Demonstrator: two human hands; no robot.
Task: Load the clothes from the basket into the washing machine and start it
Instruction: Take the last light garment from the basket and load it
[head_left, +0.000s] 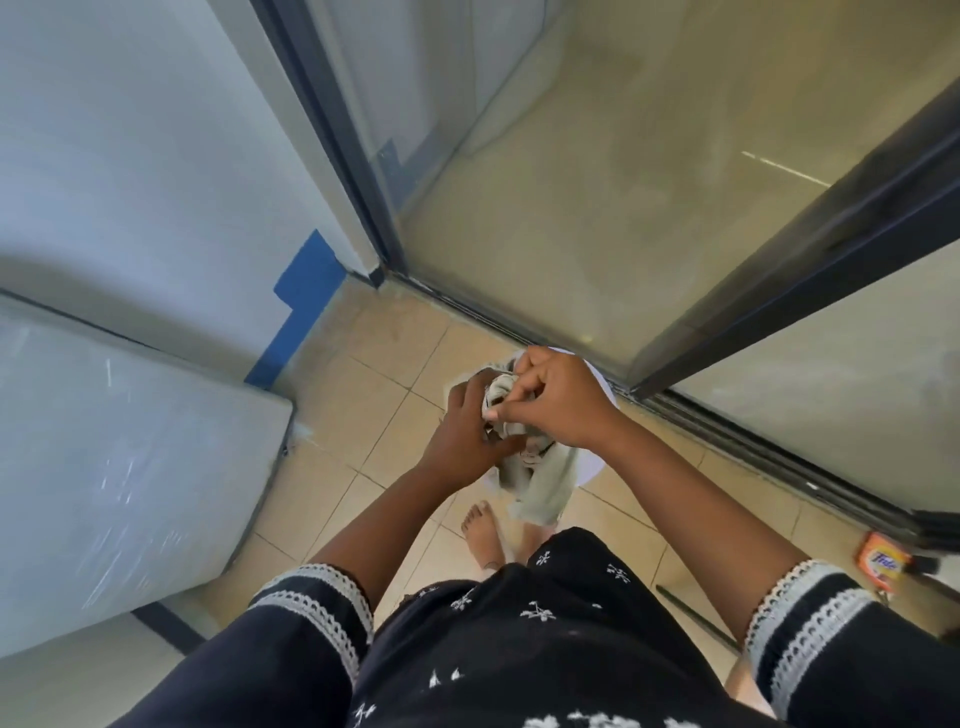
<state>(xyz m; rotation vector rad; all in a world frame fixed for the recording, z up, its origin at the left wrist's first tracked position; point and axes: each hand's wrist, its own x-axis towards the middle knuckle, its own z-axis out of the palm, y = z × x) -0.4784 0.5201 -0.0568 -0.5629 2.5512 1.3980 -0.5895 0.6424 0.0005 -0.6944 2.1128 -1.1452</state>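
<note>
A bundle of pale grey-green clothes (545, 478) is bunched between both my hands above the tiled floor. My left hand (470, 426) grips the bundle from the left side. My right hand (550, 400) pinches the top of the fabric with curled fingers. A loose end of the cloth hangs down toward my feet. Below the bundle, a white round basket (597, 447) shows only as a rim, mostly hidden by my hands and the clothes. The washing machine (119, 457), white with a plastic-wrapped lid, stands at the left.
A sliding glass door with a dark frame (779, 291) runs across the right, its track (753, 441) on the floor. An orange detergent box (883, 564) lies at the right by the track. A dark stick (696, 618) lies on the tiles. My bare foot (483, 530) stands below the bundle.
</note>
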